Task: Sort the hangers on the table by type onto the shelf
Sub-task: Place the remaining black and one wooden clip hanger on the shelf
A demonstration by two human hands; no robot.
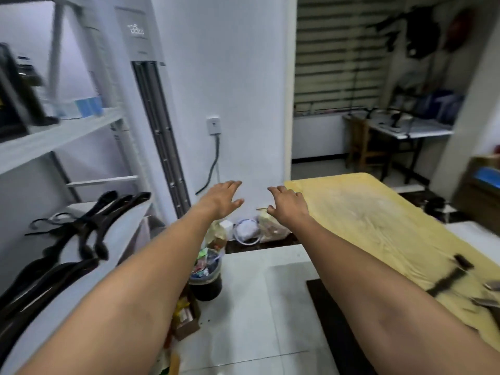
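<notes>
Both my arms reach forward over the floor between shelf and table. My left hand [223, 197] is spread with straight fingers and holds nothing. My right hand [286, 203] hangs with loosely bent fingers, also holding nothing. Several black hangers [89, 226] lie on the white shelf [119, 236] at the left, with more black hangers [40, 282] nearer me. On the yellow-covered table [365, 212] at the right, a dark hanger [451, 277] and metal clip hangers [487, 296] lie near the frame's edge, blurred.
A full dark waste bin [207, 282] and bags [257, 228] stand on the white tiled floor ahead. A tall air conditioner [154, 104] stands beside the shelf. A cardboard box [186, 318] sits by the shelf's foot. A desk [405, 131] stands in the far room.
</notes>
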